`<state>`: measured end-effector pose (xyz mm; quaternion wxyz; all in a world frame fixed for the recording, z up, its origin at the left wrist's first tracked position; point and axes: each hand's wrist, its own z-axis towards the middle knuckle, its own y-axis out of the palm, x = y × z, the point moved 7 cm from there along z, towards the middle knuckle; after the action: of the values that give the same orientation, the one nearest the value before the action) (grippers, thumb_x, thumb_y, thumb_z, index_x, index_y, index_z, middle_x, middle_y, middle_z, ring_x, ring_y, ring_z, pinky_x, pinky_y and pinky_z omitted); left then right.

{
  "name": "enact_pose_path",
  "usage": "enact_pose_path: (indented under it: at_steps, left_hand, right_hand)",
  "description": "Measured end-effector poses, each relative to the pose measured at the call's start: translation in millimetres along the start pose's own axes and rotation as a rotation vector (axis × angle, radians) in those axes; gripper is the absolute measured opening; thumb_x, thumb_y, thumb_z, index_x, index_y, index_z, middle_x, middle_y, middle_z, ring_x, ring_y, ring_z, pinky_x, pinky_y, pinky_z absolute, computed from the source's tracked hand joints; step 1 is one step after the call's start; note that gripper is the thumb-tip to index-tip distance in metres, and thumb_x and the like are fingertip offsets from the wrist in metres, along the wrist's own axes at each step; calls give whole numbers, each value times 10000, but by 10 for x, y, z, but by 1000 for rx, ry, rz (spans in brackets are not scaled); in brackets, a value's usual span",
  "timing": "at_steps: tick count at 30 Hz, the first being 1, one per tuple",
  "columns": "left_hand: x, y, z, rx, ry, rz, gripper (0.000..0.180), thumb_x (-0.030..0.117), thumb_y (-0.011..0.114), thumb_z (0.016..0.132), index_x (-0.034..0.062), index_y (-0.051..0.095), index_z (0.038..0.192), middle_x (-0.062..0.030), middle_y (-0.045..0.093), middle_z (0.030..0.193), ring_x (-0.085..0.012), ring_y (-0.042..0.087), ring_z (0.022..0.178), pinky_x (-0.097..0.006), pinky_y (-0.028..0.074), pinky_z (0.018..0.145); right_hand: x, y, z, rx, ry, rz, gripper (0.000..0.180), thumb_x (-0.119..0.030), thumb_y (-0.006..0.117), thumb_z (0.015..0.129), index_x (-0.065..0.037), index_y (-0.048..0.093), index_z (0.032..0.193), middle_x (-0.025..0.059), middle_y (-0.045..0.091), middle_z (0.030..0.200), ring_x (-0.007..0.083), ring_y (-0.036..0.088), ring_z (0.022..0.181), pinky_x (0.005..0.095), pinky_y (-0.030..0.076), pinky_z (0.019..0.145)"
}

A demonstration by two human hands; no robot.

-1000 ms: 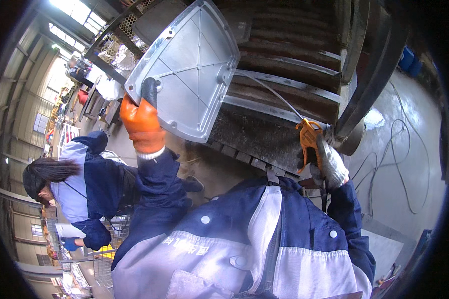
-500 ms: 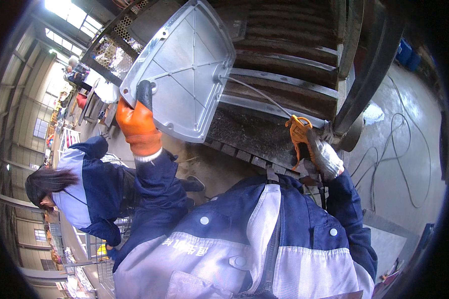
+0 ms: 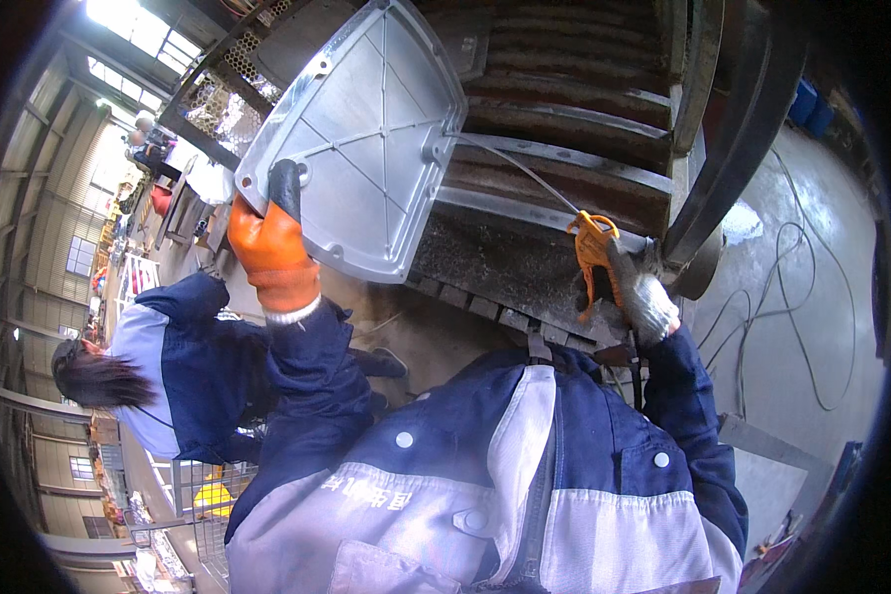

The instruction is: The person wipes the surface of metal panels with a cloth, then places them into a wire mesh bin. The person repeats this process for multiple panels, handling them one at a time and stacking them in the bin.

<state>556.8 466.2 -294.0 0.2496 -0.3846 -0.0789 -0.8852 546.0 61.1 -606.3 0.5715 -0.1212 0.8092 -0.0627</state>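
Note:
My left hand (image 3: pixel 273 247), in an orange glove with a dark thumb, is closed on the lower left edge of a silvery cast metal cover (image 3: pixel 366 148). The cover is held tilted, its ribbed face toward me, with bosses and holes along its rim. Wrapped round an orange air blow gun (image 3: pixel 594 259) is my right hand (image 3: pixel 643 297), in a grey and white glove. The gun's long thin metal nozzle reaches up and left, its tip at the cover's right edge near a boss. Whether the tip touches the metal I cannot tell.
A slatted dark metal rack (image 3: pixel 564 129) stands behind the cover, with a curved steel frame (image 3: pixel 733 148) to its right. A thin hose (image 3: pixel 782 307) loops over the floor at right. To the left, a person in blue workwear (image 3: pixel 183 356) bends near a wire cart (image 3: pixel 208 515).
The blow gun has moved slightly up, and its nozzle tip has shifted up and right along the cover's edge. My left hand and the cover have hardly moved. The other person's head has turned.

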Motion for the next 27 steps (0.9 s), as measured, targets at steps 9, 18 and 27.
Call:
enact_pose_path:
  at_steps: [9,18,27]
  left_hand:
    - [73,-28,-22,-9,-24,57,266,151,696,882,-20,649,1079,-42,681,950,-103,607,819,-240,469,744]
    - [18,-77,-41,-26,-74,18,281,113,657,885,-19,632,1131,-57,676,992,-126,624,866,-273,486,763]
    - [244,-119,-104,-38,143,187,387,75,718,803,-22,613,1163,-90,664,1037,-137,622,882,-279,486,818]
  right_hand:
    - [-499,-350,-1041,-9,-92,-38,482,-432,486,966,38,591,961,192,623,783,284,562,645,399,453,615]
    - [-1150,-383,-1086,385,-557,-18,393,-314,425,994,26,602,911,149,532,667,250,534,605,419,395,548]
    - [-1679,-405,-754,343,-463,260,508,-443,418,1014,6,632,1119,97,561,721,133,549,687,294,467,535]
